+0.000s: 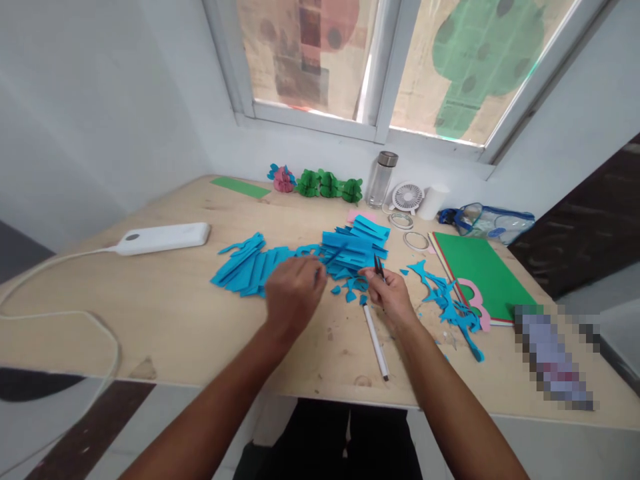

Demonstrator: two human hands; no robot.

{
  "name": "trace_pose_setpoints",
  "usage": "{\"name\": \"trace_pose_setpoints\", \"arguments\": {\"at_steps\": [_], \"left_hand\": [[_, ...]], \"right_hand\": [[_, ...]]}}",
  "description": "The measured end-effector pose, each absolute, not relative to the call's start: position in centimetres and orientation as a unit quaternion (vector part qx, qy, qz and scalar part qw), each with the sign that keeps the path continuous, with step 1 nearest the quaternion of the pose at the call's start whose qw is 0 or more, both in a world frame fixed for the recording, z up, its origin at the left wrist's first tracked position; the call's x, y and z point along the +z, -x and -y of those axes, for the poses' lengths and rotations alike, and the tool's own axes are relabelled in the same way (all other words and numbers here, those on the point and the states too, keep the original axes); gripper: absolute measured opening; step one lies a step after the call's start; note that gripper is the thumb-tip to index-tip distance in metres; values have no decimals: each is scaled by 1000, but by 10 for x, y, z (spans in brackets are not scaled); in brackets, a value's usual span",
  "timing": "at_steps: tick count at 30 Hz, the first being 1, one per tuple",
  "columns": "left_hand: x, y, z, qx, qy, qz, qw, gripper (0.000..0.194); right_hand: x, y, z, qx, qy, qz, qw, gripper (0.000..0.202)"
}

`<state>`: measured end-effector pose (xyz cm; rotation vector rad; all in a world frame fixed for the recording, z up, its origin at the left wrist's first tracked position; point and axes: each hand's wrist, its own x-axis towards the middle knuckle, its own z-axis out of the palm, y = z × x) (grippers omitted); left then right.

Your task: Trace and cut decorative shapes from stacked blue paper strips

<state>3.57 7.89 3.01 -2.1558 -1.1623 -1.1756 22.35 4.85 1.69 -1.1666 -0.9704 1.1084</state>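
Note:
My left hand (295, 293) is closed, its fingers bent together in front of the blue paper pieces; what it pinches, if anything, is too small to make out. In my right hand (390, 293) is a dark, narrow tool (379, 267), its tip pointing up; it looks like scissors. Folded blue strips (255, 267) lie fanned out beside my left hand. A pile of blue paper (353, 247) sits just beyond and between both hands. Small blue scraps (351, 295) lie near my right fingers. Below them rests a white pen (376, 343).
Blue offcuts (447, 297) and green sheets (487, 270) with a pink cutout (473, 297) lie at the right. A white power bank (165, 239) with a cable is at the left. Green paper shapes (327, 185), a glass bottle (383, 180), a fan (407, 197) and a clear pouch (495, 223) line the back.

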Motion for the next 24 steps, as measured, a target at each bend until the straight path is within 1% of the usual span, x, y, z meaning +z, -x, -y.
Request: {"name": "trace_pose_setpoints", "arguments": {"at_steps": [3,6,10,12,14,15,17,19,21,22,24], "left_hand": [[32,-76,-75,-418,808,356,214,30],[29,-101,-73,-405,829,312,225,30],[23,-113,-72,-396,846,273,228,29],[21,-113,-73,-400,860,264,177,26],[20,-111,-77,-427,854,290,67,20],[20,-110,-80,-444,837,320,-9,18],[21,-108,-89,-467,768,397,-185,21],[23,-108,-100,-444,694,425,-375,23],[24,-109,-110,-411,613,408,-538,27],[24,-110,-113,-401,580,395,-589,27],[23,-111,-116,-392,544,372,-642,25]], "right_hand": [[14,-225,-50,459,498,400,617,40],[9,-228,-53,443,510,377,634,49],[1,-233,-60,400,545,339,654,39],[-1,-236,-62,381,557,335,657,34],[-3,-239,-63,371,567,337,654,31],[-2,-240,-63,370,570,340,650,30],[-1,-240,-62,374,569,355,641,30],[1,-239,-61,380,562,377,630,31],[3,-238,-60,382,557,401,618,32],[3,-237,-60,380,558,411,613,33],[4,-237,-60,375,560,420,607,33]]}}
